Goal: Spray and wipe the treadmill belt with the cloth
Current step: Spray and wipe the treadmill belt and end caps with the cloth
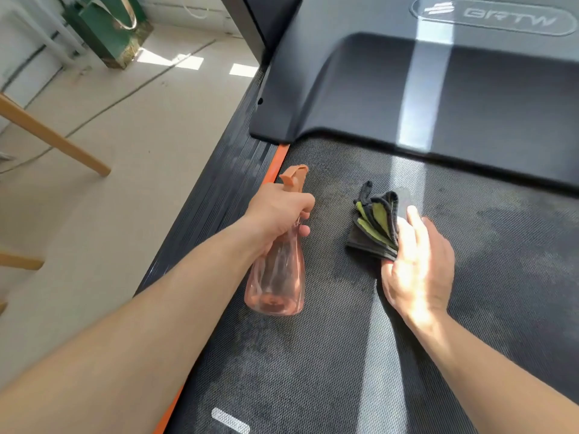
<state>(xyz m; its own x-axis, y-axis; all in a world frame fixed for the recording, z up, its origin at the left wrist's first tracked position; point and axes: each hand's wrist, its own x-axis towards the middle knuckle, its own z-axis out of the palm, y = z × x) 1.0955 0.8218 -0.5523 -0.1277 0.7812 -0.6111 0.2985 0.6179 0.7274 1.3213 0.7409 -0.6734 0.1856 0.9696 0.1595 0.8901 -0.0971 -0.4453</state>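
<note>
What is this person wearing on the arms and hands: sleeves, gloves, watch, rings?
Nothing visible. The left hand and right hand are ungloved; the left forearm and right forearm are bare to the frame edge: no sleeves, watch, rings or markings.

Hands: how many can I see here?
2. The left hand grips the spray bottle above the belt; the right hand holds the cloth over it. No others show.

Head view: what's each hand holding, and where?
Left hand grips the spray bottle at its neck, just below the nozzle. Right hand holds the folded cloth by its near end.
</note>
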